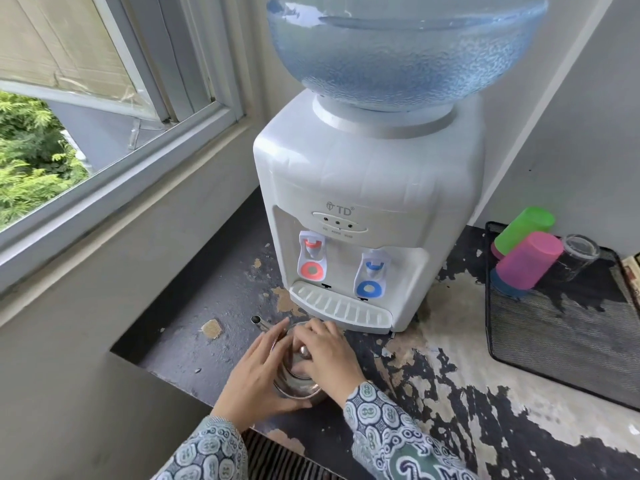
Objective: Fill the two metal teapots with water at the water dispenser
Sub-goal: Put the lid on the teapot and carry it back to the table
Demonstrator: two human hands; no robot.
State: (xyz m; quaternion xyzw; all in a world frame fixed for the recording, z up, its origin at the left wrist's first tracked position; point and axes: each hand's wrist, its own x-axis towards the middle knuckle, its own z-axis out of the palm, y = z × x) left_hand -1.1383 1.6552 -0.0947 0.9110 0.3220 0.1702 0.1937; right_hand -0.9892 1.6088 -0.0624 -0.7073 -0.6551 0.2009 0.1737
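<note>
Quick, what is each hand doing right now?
Left hand: fingers curved round the side of the round shiny metal teapot, holding it.
Right hand: resting on the teapot's lid; whether it grips the knob cannot be told.

We see a metal teapot (294, 379) on the worn, paint-chipped surface (450, 393), just in front of the white water dispenser (367, 188) and its drip tray (341, 308). Our left hand (258, 372) cups the pot's side, while our right hand (329, 355) rests over its lid with the fingers curled round the knob. The spout (259, 322) points away to the left. At right, a black mesh tray (561, 355) holds a green cup (523, 230) and a pink cup (530, 259).
</note>
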